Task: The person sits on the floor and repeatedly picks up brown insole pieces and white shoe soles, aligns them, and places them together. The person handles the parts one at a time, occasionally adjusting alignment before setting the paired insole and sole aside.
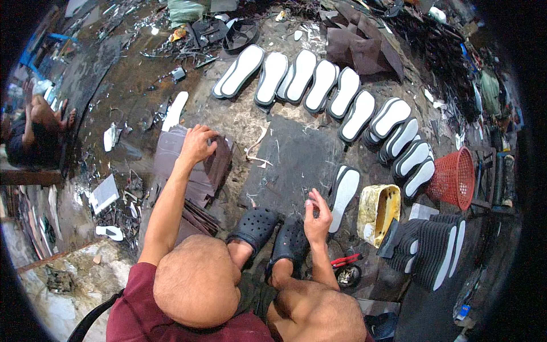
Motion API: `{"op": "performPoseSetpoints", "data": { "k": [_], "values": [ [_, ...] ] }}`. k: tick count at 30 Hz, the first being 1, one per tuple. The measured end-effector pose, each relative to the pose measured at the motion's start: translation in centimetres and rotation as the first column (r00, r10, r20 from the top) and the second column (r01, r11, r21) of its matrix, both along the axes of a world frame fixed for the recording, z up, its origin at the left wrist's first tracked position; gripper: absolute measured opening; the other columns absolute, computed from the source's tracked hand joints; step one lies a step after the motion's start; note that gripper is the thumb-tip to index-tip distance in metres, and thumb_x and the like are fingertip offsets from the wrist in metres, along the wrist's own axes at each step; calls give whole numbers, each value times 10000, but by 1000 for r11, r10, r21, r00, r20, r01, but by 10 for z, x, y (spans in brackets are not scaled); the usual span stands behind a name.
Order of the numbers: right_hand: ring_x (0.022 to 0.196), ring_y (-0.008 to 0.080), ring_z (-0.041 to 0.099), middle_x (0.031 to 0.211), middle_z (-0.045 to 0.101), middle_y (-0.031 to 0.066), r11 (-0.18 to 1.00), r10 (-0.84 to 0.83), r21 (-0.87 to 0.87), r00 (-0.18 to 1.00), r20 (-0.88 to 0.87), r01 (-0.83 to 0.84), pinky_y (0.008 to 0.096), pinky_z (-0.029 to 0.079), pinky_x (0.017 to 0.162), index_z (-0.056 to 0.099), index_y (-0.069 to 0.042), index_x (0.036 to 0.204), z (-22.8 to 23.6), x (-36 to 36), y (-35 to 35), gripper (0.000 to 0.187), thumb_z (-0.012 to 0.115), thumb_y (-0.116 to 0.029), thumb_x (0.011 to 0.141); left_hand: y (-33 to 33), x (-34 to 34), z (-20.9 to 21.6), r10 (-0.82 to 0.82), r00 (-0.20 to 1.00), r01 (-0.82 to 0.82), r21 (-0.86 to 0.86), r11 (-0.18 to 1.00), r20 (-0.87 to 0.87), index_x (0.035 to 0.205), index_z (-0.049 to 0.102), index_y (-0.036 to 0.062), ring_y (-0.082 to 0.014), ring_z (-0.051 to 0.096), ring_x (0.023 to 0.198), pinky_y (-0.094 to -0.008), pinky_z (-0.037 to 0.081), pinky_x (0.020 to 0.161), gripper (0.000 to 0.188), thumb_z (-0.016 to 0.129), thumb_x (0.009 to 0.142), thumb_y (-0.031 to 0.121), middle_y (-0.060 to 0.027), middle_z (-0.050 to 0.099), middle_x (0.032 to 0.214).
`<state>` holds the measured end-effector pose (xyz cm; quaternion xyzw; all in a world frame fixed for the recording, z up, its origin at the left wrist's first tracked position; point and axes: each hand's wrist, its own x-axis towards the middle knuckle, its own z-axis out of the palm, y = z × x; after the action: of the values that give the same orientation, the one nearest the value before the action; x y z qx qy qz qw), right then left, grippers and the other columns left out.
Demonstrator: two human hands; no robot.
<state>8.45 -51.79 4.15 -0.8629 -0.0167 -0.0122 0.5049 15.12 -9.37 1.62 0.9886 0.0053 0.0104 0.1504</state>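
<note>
My left hand (198, 143) is at a stack of dark brown sheets (170, 149) on the left, its fingers bent around the top sheet near the upper edge. The pinch itself is partly hidden. My right hand (318, 218) is raised beside my right shoe, with its fingers apart and nothing in them. A dark flat square board (290, 162) lies on the ground between the hands. Just right of my right hand is a single white-topped sole (345, 196) with a dark edge.
White-topped soles (298, 75) in small piles curve around the far and right side. A red basket (453, 178), a yellowish container (379, 214) and a stack of dark soles (430, 251) stand at right. Brown material (362, 43) lies far back. Another person's leg (43, 122) shows at far left.
</note>
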Motion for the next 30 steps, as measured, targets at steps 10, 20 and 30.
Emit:
{"op": "performPoseSetpoints", "data": {
  "k": [10,20,30],
  "values": [
    [863,157,691,989,746,97,901,410,338,790,-456,-272,287,551,749,634,-35,1292,16,-7,35,350,610,-210,990,-35,-60,141,-76,913,-105,-413,905,-400,675,542,-6,-156,442,540,-362,408,525,214,677,675,160,-120,482,563],
    [1018,196,627,1133,673,95,747,409,656,853,-326,-108,350,504,919,599,26,1204,64,66,88,349,691,-100,891,-142,-65,164,-523,851,390,-717,578,41,1130,728,40,-314,654,1125,-395,506,977,358,790,817,202,-152,704,1171],
    [1056,323,608,1237,636,134,914,-333,-229,942,41,333,451,477,926,473,-97,1439,-10,69,-53,773,824,-309,784,-167,-40,-17,-183,978,203,-255,945,100,1391,539,90,-389,367,1419,-486,325,1153,548,679,910,312,-198,445,1498]
  ]
}}
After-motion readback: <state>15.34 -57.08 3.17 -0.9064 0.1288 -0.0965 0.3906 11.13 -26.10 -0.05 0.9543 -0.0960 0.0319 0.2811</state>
